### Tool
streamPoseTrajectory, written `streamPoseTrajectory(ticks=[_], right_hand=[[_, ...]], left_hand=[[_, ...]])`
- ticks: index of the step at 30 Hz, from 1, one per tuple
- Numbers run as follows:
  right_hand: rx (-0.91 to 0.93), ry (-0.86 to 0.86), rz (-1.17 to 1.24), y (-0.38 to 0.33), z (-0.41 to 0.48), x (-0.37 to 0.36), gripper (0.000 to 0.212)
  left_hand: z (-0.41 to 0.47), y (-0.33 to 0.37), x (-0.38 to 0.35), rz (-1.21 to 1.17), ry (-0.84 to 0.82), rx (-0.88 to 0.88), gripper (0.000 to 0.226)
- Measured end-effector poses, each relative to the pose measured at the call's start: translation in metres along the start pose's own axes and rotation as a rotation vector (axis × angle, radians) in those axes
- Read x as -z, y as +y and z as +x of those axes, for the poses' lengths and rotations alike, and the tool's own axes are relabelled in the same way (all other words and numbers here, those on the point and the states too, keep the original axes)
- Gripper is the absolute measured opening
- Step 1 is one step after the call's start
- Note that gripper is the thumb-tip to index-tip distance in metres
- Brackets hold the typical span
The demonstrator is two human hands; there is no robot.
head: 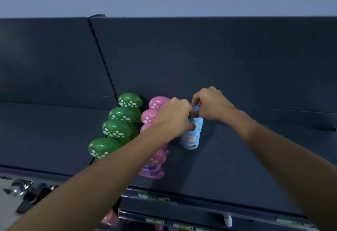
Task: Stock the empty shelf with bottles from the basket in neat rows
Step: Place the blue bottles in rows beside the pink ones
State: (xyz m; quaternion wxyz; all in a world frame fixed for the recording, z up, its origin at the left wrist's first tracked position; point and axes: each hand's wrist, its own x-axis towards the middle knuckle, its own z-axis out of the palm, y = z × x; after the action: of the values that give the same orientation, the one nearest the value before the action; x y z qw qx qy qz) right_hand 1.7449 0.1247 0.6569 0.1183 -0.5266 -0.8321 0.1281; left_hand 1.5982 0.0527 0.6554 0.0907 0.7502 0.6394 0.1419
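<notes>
Left hand (175, 117) curled round blue bottle (193, 136), right hand (213, 103) pinching cap (196, 108); set upright, 3 o'clock of pink row (151, 115).

My left hand (175, 119) and forearm covered the middle of the pink bottle row (155, 159), so I could not count it. Fingers of both hands, with the right hand (213, 103) on the far side, hid most of the cap of the blue bottle (192, 137), whose print was too small to read. In the green bottle row (116, 128) each near cap hid the body behind it. The price labels (154, 197) on the near edge of the shelf (237, 157) were blurred. At the near left a shiny metal thing (20, 187) was smeared and cut by the edge, and I could not tell what it was. Below, a pink item (109, 219) was half hidden by my arm.
</notes>
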Motion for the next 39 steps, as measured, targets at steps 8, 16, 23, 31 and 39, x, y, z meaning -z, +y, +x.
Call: streamPoseTrajectory(ticks=[8,16,23,31,39], right_hand=[[-0.007,0.001,0.029,0.008,0.026,-0.007,0.014],[-0.016,-0.006,0.027,0.012,0.046,-0.012,0.014],[-0.009,0.013,0.043,0.014,0.050,-0.016,0.013],[0.000,0.008,0.077,0.018,0.048,-0.017,0.016],[-0.002,-0.017,0.088,0.019,0.048,-0.018,0.016]], left_hand=[[0.020,-0.011,-0.011,0.015,0.016,0.038,0.022],[0.032,-0.020,-0.018,-0.013,0.024,0.063,0.024],[0.034,-0.022,-0.021,-0.053,0.028,0.090,0.023],[0.033,-0.023,-0.023,-0.092,0.025,0.102,0.025],[0.032,-0.020,-0.023,-0.058,0.020,0.107,0.030]])
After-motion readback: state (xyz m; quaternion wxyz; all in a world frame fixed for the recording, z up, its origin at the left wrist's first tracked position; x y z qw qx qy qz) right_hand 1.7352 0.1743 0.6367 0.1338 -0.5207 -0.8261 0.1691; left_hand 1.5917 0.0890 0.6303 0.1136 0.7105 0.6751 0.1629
